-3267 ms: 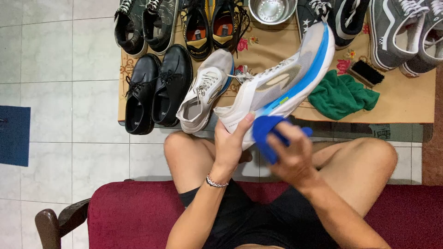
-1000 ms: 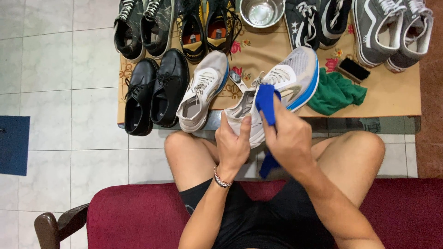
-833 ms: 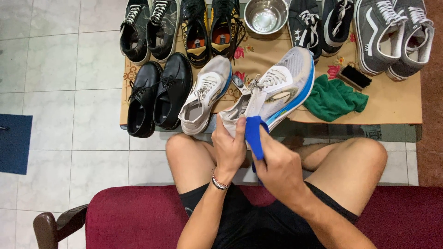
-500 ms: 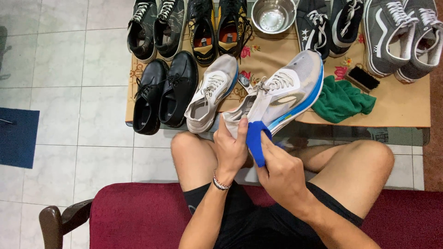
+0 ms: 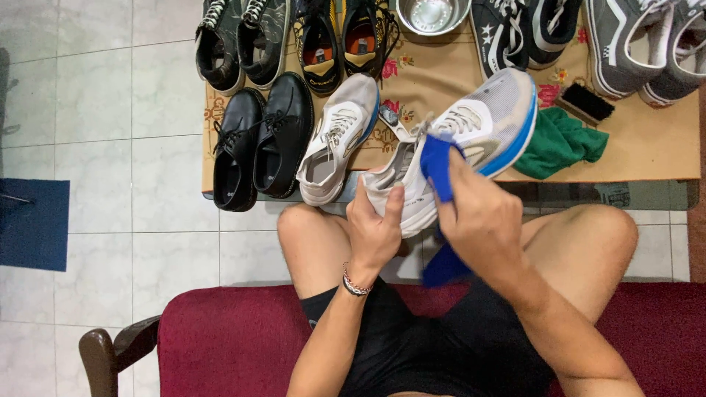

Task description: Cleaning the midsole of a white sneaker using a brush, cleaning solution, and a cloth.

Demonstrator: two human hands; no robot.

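Since half a second ago, the right hand (image 5: 478, 217) has slid the blue cloth (image 5: 436, 165) up from the heel end of the white-and-blue running shoe (image 5: 471, 136) toward its laces, and the shoe has tipped so more of its upper faces the camera. Its fingers are curled around the cloth, pressing it on the shoe's side. Left hand (image 5: 375, 228) grips the heel, thumb up along the collar, fingers closed behind it. That shoe hangs in the air over the near edge of the counter (image 5: 647, 151), toe pointing toward the green rag (image 5: 559, 143) and the black brush (image 5: 586, 101).

Its mate (image 5: 334, 140) rests on the near edge beside black leather shoes (image 5: 257, 143), the heel jutting past the edge.

A hard stroke could twist the shoe out of the heel-only grip, and the swinging toe might knock the brush or nudge the overhanging mate off the counter.
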